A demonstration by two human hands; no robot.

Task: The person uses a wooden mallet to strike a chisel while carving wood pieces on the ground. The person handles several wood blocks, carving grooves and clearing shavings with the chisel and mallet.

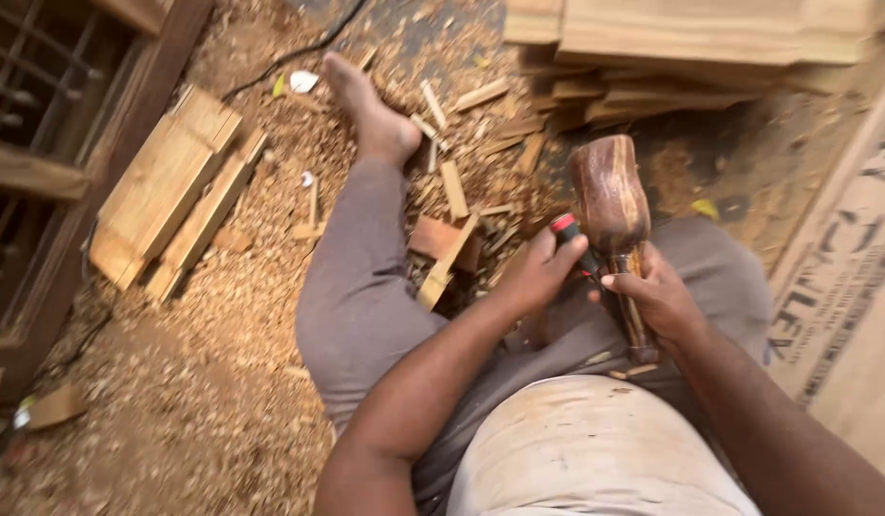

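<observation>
From the head view, the person sits on a floor thick with wood chips (pixel 232 315), one leg (pixel 356 277) stretched out in grey trousers. The right hand (pixel 657 296) has its fingers wrapped shut around the handle of a wooden mallet (pixel 609 196), just under the head, which stands upright above the lap. The mallet looks dense, stiff and top-heavy; its polished head would likely slip in a grip, so the handle is the place to hold it. The left hand (pixel 538 272) is curled closed around a chisel (pixel 568 234) with a red and black handle, touching the mallet's side. The chisel is likely light and rigid, best taken by that handle, away from the blade, which is hidden. Both forearms reach forward from the body, elbows bent, wrists close together. Planks (pixel 170 191) lie well to the left.
</observation>
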